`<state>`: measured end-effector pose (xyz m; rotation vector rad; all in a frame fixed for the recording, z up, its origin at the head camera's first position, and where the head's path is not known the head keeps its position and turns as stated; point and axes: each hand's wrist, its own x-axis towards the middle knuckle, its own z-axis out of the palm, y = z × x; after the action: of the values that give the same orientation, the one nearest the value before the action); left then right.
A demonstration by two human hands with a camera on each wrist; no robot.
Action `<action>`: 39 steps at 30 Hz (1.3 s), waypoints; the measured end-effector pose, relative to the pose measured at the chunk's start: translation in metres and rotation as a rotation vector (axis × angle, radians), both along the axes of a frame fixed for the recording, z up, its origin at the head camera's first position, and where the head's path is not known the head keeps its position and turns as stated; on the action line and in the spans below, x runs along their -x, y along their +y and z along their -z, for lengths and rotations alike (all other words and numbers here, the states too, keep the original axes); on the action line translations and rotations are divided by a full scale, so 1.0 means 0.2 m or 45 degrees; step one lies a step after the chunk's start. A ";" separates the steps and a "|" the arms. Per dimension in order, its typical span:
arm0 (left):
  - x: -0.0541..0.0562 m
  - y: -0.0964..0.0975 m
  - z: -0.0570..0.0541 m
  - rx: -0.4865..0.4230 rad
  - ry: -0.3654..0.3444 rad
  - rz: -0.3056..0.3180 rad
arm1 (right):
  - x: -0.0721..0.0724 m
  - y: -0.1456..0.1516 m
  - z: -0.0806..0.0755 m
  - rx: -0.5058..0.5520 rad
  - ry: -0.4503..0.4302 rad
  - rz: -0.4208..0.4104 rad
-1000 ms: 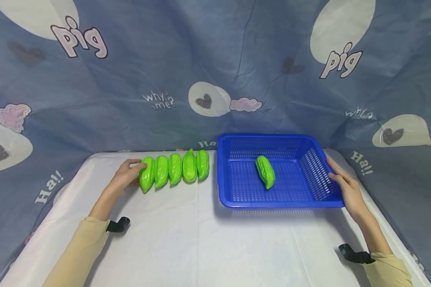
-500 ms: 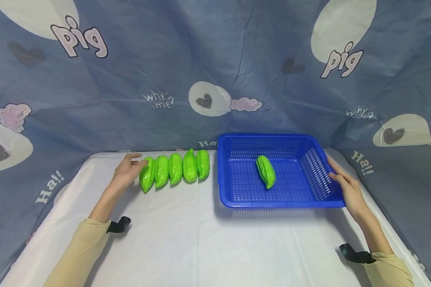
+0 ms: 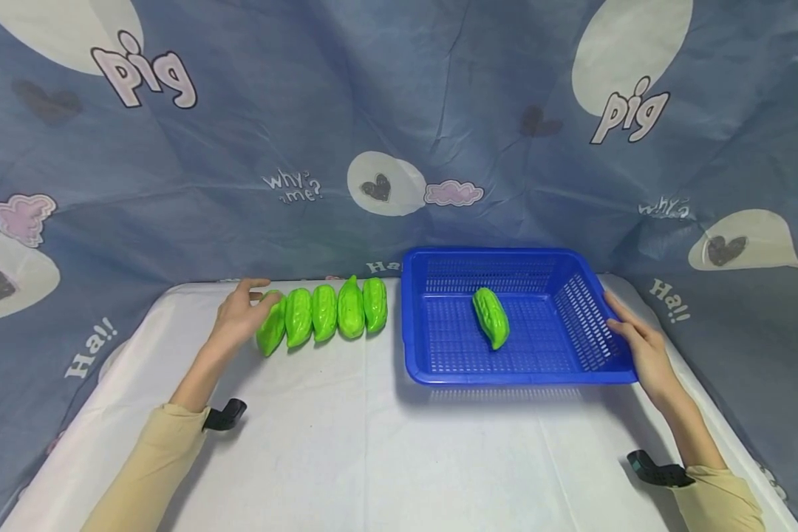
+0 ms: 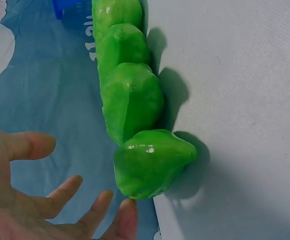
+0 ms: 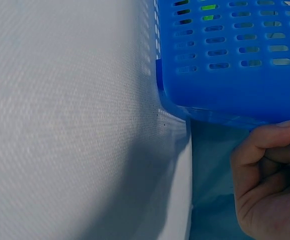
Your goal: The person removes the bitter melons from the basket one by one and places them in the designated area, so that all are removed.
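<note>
Several green, bumpy bitter melons lie side by side at the back left of the white table. My left hand (image 3: 236, 314) is at the leftmost bitter melon (image 3: 270, 334), its thumb over the far end. In the left wrist view the fingers are spread and a fingertip (image 4: 127, 207) meets or nearly meets that melon (image 4: 152, 162); nothing is gripped. A blue plastic basket (image 3: 519, 379) stands at the right with one bitter melon (image 3: 490, 318) lying inside. My right hand (image 3: 648, 362) holds the basket's right rim, thumb on top; some fingers are hidden by the basket.
The white tablecloth (image 3: 359, 451) stretches in front of the melon row and the basket. A blue printed cloth (image 3: 306, 222) rises directly behind them and hangs along both sides. Black bands with cameras sit on both wrists.
My left hand has lifted slightly and shifted forward and right, bringing its thumb over the leftmost bitter melon's far end. The right hand and the basket have stayed in place.
</note>
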<state>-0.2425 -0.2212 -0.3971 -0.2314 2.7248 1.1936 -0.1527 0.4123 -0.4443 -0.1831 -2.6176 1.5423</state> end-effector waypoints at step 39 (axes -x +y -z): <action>-0.17 0.39 -0.13 0.272 0.550 0.474 | 0.00 0.00 0.00 -0.002 0.005 -0.002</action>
<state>-0.2089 -0.1438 -0.3712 0.5519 3.0624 0.9329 -0.1530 0.4117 -0.4438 -0.1780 -2.6166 1.5399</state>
